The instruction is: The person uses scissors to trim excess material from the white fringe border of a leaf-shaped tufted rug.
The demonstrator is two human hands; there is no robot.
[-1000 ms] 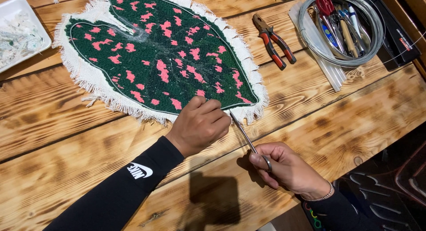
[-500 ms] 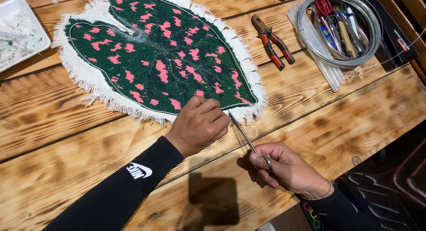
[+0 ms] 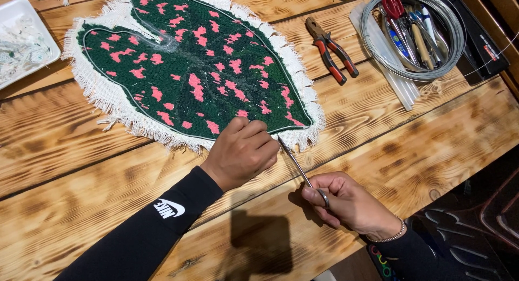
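Leaf-shaped rug piece, dark green with pink flecks and a frayed white border, lay flat on the scorched wooden table, its near edge under the left hand, whose fingers were curled tight and pressed down, apparently to hold the fringe steady. Just beside those fingers, the right hand pinched a thin metal tool, possibly scissors, angled at the border. Beyond the fingers lay red-handled pliers and a wire coil ringing assorted tools. A white tray sat far left. No packaging was legible.
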